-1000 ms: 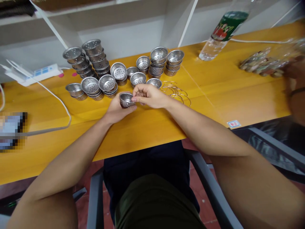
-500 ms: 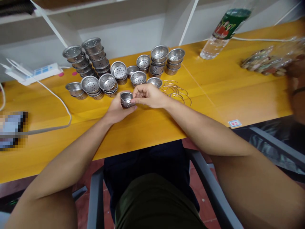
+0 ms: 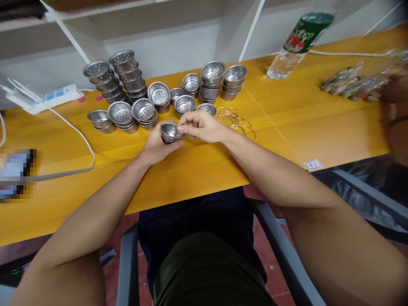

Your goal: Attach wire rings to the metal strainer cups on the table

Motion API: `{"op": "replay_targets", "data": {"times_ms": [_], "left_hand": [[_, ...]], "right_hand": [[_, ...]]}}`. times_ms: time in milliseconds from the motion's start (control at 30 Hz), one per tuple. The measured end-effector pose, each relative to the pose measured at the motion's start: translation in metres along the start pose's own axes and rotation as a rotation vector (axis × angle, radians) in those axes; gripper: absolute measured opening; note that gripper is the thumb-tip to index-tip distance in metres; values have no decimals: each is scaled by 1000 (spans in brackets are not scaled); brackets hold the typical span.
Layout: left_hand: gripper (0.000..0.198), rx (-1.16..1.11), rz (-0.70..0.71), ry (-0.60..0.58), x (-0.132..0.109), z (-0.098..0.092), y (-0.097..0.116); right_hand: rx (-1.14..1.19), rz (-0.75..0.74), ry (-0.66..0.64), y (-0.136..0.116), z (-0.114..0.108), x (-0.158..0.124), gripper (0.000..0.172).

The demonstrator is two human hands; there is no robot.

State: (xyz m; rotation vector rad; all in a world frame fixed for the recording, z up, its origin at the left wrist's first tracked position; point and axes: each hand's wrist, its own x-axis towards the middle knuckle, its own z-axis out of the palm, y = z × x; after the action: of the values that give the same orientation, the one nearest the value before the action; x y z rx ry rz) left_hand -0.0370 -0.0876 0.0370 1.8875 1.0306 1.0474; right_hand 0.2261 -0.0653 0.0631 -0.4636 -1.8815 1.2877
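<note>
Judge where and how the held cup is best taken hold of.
Probably by the outer wall of the cup, from the left: its round side suits a curled palm, as the left hand has it, and leaves the upward mouth free for the right hand at the rim's right.

Left hand (image 3: 155, 148) grips small perforated metal cup (image 3: 168, 133) above yellow table (image 3: 191, 174), right hand (image 3: 205, 126) has thumb and fingertips at cup's right rim, exact grip unclear. Similar cups (image 3: 127, 78) stand behind in stacks, thin wire loops (image 3: 237, 123) lie just right of them. Power strip (image 3: 57, 98) far left, labelled bottle (image 3: 296, 46) back right, clear plastic bag (image 3: 353, 83) of small pieces farther right.
</note>
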Motion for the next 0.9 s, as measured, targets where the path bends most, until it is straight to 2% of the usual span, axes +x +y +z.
{"op": "replay_targets", "data": {"times_ms": [100,200,300,500,600,800,900], "left_hand": [[74,-44,21,40,2,3,-9],[82,-43,27,110,5,3,-18],[89,-12,33,155,6,0,-21],[92,27,24,131,2,-1,-13],[91,36,29,114,1,0,-10],[101,-25,25,84,1,2,-13],[107,-22,23,94,2,2,-17]], "right_hand": [[-73,-85,80,5,-3,-2,61],[-235,-180,152,9,-7,-4,38],[-400,-212,141,7,-10,-8,19],[-499,-153,-7,-5,-7,-13,32],[-519,-136,-41,-8,-6,-12,33],[-504,-149,-7,-7,-8,-12,25],[-522,-166,45,-5,-9,-11,27]]}}
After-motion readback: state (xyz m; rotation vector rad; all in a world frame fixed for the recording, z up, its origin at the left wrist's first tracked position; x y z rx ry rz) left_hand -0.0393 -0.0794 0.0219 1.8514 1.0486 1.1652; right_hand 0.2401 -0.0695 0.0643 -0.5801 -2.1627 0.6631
